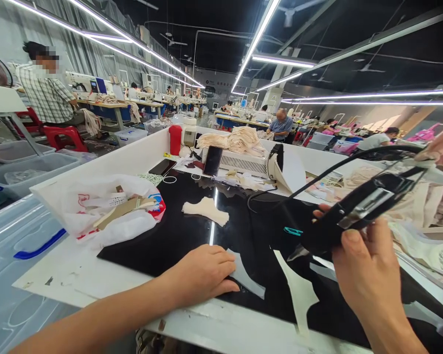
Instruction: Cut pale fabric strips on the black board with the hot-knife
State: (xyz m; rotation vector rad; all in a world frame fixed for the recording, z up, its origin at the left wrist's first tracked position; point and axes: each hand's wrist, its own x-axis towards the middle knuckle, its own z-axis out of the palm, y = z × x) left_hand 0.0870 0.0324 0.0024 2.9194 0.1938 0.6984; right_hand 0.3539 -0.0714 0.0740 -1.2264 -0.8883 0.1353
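My left hand (208,275) lies flat on the black work surface (177,246), its fingers stretched out and touching the end of a greyish translucent curved piece (246,276). With my right hand (371,265) I hold a black iron (360,204), tilted, with its metal tip pointing left and down. A black cord (317,169) leads back from it. A cream curved fabric piece (297,290) lies between my hands, and another cream piece (206,211) lies farther off. A teal clip-like item (293,231) is near the iron's tip.
A white plastic bag (121,231) with cut scraps sits on the left. Behind are a phone (212,161), a vented white box (239,162) topped with beige fabric (232,140), and a red container (175,140). Beige fabric piles (417,206) lie right. People sit at sewing machines beyond.
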